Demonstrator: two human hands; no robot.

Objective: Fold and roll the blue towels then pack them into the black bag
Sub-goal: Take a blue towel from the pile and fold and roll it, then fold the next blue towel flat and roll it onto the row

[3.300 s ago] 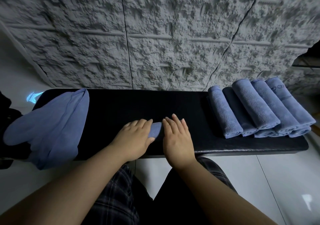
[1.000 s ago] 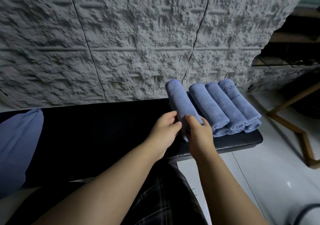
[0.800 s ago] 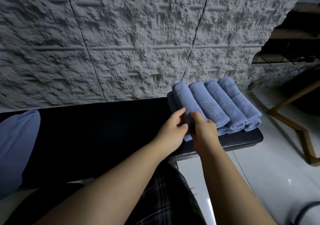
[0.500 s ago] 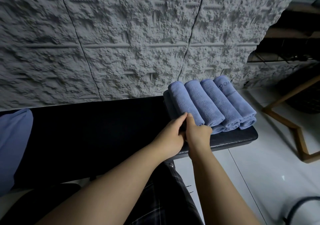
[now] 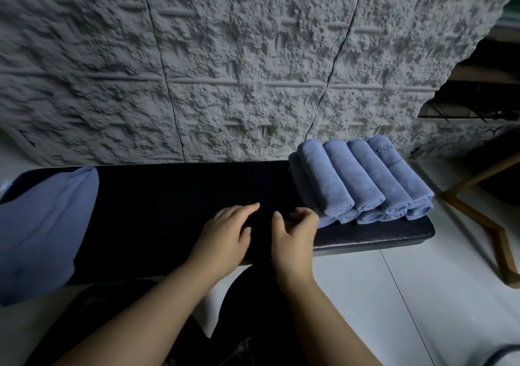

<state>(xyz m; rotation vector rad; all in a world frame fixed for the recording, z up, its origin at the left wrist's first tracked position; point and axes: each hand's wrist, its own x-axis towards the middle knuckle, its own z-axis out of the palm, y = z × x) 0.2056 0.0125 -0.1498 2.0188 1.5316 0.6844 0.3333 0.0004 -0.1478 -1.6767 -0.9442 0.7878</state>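
Eight rolled towels (image 5: pixel 363 185), two hands (image 5: pixel 228 233).

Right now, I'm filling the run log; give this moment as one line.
left hand: open, empty | right hand: open, empty | rolled blue towels: stacked at black padded bench right end | unrolled blue towels: bench left end

The rightmost rolled towel (image 5: pixel 394 168) bears embossed lettering (too faint to read).
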